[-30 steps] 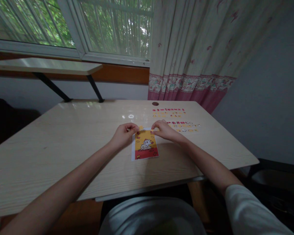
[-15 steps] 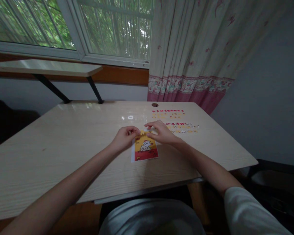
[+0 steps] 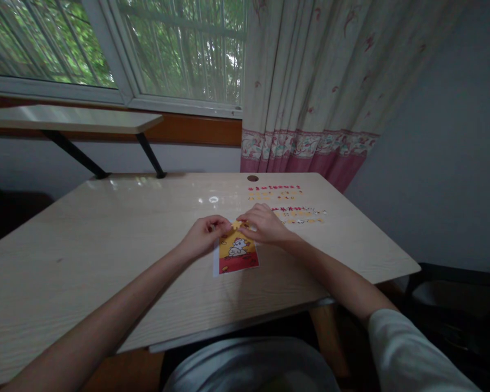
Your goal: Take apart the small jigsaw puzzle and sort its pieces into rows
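A small card-shaped puzzle picture [image 3: 236, 255], yellow above and red below with a white cartoon animal, lies flat on the light wooden table [image 3: 106, 239]. My left hand [image 3: 204, 235] rests curled at its upper left corner, fingers pinched together. My right hand [image 3: 262, 223] is at the upper right, fingertips pressed on a small yellow puzzle piece [image 3: 237, 224] at the picture's top edge. Both hands nearly meet over the top of the picture.
Two rows of loose red, yellow and white puzzle pieces [image 3: 286, 202] lie behind my right hand. A cable hole [image 3: 252, 178] sits near the table's far edge. A folding shelf [image 3: 69, 118], window and patterned curtain [image 3: 310, 87] stand beyond.
My right hand has slid left along the picture's top edge toward my left hand, bringing the yellow piece to the top middle. The view has drifted slightly.
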`<state>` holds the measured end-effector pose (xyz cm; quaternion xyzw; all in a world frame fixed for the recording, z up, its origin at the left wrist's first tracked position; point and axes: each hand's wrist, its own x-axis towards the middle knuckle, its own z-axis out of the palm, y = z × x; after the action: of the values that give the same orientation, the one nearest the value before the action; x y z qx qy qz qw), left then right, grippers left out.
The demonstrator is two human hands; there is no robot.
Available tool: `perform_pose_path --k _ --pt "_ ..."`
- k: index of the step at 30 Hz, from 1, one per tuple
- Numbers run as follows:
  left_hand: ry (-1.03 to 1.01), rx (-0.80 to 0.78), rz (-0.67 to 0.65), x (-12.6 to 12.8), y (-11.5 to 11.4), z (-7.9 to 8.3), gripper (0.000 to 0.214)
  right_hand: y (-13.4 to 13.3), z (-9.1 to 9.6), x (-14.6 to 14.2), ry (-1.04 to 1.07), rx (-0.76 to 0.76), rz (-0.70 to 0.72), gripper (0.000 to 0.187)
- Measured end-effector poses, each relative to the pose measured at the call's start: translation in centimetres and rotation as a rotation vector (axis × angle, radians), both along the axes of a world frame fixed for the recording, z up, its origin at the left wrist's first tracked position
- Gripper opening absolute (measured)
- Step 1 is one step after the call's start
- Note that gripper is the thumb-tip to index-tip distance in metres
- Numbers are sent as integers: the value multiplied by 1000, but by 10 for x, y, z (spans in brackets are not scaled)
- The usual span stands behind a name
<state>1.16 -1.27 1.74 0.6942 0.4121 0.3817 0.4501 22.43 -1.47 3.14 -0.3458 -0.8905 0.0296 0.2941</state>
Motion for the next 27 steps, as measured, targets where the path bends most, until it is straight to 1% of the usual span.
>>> perform_pose_path --k 3,5,7,10,13,15,18,23,27 --pt "111 58 59 -9 6 0 21 20 3 27 21 13 -100 27" --pt "207 112 99 -16 10 1 22 39 4 58 58 34 -233 26" --pt "313 182 135 -23 14 1 23 55 2 96 79 16 -401 26" --pt "430 268 164 -30 17 2 23 69 -7 151 116 -137 -658 27" --pt "495 328 156 -32 18 2 23 73 -20 187 121 -300 -809 28" --pt "518 368 141 -32 18 1 22 75 -27 198 89 -358 -866 28" --pt "535 403 125 -31 18 1 23 80 -30 201 22 -403 -875 27" --pt "551 416 126 -32 18 1 22 91 -20 196 -38 -391 -860 27" --pt "563 416 132 -32 17 1 22 108 -11 189 -125 -383 -820 22"
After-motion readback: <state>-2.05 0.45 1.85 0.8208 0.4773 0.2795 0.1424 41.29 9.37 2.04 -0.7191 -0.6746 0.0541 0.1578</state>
